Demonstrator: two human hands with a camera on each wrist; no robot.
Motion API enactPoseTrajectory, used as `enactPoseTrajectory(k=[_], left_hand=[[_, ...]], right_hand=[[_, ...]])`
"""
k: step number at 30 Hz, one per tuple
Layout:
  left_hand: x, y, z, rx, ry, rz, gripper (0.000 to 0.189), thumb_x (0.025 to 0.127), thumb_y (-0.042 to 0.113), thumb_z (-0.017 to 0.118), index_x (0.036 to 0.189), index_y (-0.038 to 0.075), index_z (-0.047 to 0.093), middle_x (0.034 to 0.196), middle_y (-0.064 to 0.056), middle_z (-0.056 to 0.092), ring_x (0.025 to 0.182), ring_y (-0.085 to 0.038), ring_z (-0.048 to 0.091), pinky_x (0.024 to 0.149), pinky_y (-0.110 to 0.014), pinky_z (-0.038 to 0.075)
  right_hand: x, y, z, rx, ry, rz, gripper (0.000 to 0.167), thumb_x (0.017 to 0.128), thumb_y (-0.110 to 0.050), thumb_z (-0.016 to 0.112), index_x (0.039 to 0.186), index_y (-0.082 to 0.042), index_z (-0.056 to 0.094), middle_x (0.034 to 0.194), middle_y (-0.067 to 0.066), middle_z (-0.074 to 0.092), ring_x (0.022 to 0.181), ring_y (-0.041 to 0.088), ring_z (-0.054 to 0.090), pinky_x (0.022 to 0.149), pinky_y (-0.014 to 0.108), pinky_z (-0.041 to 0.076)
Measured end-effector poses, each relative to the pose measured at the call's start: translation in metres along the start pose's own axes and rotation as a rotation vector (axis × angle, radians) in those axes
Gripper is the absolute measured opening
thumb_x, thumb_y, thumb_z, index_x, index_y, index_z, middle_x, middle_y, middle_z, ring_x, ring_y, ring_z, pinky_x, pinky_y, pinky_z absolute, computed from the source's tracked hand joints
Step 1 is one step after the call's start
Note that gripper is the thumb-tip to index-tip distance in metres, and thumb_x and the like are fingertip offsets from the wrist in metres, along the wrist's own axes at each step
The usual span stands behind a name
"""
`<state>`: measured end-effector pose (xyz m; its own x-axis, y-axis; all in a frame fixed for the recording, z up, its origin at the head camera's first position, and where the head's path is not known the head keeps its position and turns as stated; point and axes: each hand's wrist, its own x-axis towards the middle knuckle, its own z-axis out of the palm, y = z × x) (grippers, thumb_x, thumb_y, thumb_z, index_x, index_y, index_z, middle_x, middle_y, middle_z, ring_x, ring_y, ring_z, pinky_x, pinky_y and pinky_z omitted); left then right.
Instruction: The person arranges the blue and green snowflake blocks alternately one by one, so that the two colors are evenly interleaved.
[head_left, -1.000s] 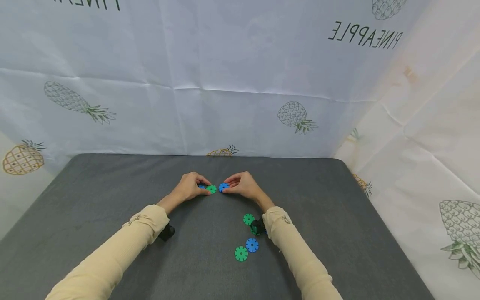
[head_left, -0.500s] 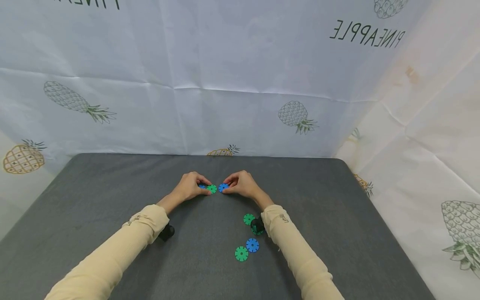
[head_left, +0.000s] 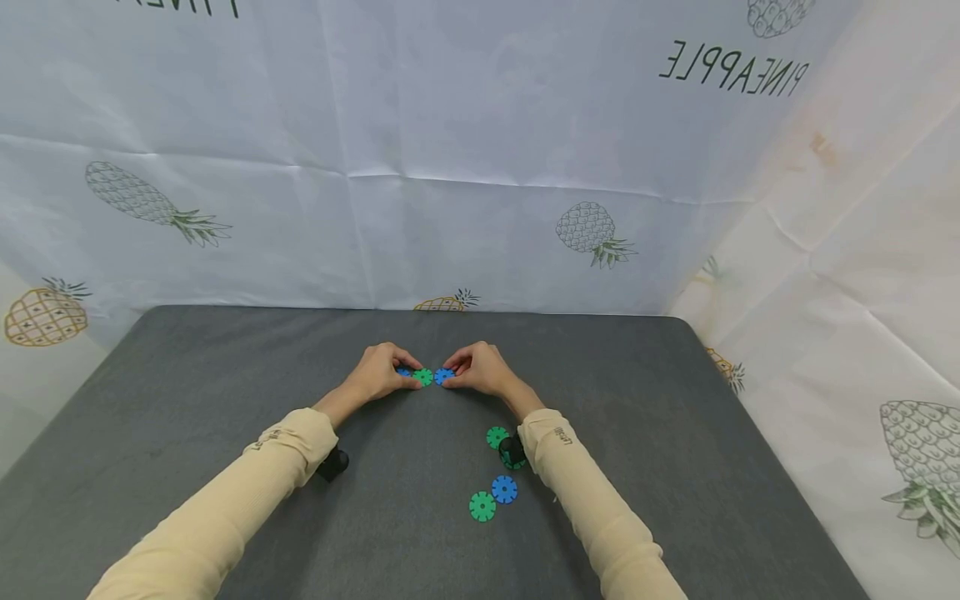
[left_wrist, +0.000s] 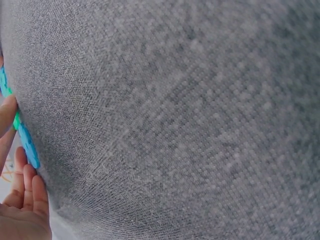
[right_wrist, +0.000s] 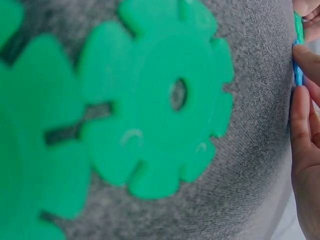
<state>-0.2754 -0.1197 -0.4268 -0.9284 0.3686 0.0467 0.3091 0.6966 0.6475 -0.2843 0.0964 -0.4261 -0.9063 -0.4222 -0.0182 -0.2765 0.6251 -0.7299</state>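
Note:
Over the far middle of the table, my left hand (head_left: 377, 372) pinches a green notched disc (head_left: 423, 377) between thumb and fingers. Joined in a row with it, a blue notched disc (head_left: 403, 373) lies partly hidden by that hand; more of this blue disc (left_wrist: 28, 145) shows in the left wrist view. My right hand (head_left: 484, 369) pinches another blue notched disc (head_left: 444, 377) by its right side. That disc's left edge is right at the green disc's edge. In the right wrist view, the held blue disc (right_wrist: 298, 75) appears edge-on beside the green one (right_wrist: 299, 27).
Nearer on the grey table (head_left: 397, 517) lie a green disc (head_left: 482, 507) and a blue disc (head_left: 504, 489), edges close together. Another green disc (head_left: 497, 437) lies by the right wrist's black camera (head_left: 512, 450), which partly covers one more green disc. A pineapple-print cloth (head_left: 450, 242) hangs behind.
My right hand has shifted slightly left with its blue disc, narrowing the gap to the green disc. The left hand stays nearly still.

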Motion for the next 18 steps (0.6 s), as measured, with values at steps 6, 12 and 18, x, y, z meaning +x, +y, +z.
enactPoseTrajectory(k=[6,12,18], left_hand=[[0.0006,0.0006,-0.0001,0.019,0.002,0.013,0.023,0.078,0.018,0.081,0.097,0.006,0.077,0.102,-0.011,0.070,0.096,-0.031,0.061,0.083,-0.046,0.049],[0.0001,0.0036,-0.0019,0.048,-0.011,0.038,0.022,0.078,0.017,0.080,0.097,0.005,0.076,0.096,-0.009,0.070,0.088,-0.027,0.061,0.079,-0.043,0.050],[0.0008,0.0066,-0.0027,0.054,-0.033,0.052,0.022,0.078,0.015,0.079,0.095,0.003,0.073,0.094,-0.010,0.067,0.087,-0.026,0.061,0.080,-0.042,0.050]], right_hand=[[0.0013,-0.0008,0.0010,-0.018,-0.010,-0.011,0.020,0.078,-0.013,0.081,0.096,-0.005,0.076,0.083,0.002,0.071,0.072,0.007,0.062,0.065,0.019,0.051],[0.0013,-0.0022,0.0007,-0.039,-0.015,-0.009,0.021,0.078,-0.014,0.081,0.096,-0.005,0.076,0.084,0.002,0.071,0.073,0.008,0.063,0.065,0.019,0.051],[0.0020,-0.0024,0.0012,-0.055,-0.011,-0.004,0.021,0.077,-0.014,0.082,0.096,-0.005,0.075,0.084,0.002,0.070,0.072,0.008,0.062,0.065,0.018,0.050]])
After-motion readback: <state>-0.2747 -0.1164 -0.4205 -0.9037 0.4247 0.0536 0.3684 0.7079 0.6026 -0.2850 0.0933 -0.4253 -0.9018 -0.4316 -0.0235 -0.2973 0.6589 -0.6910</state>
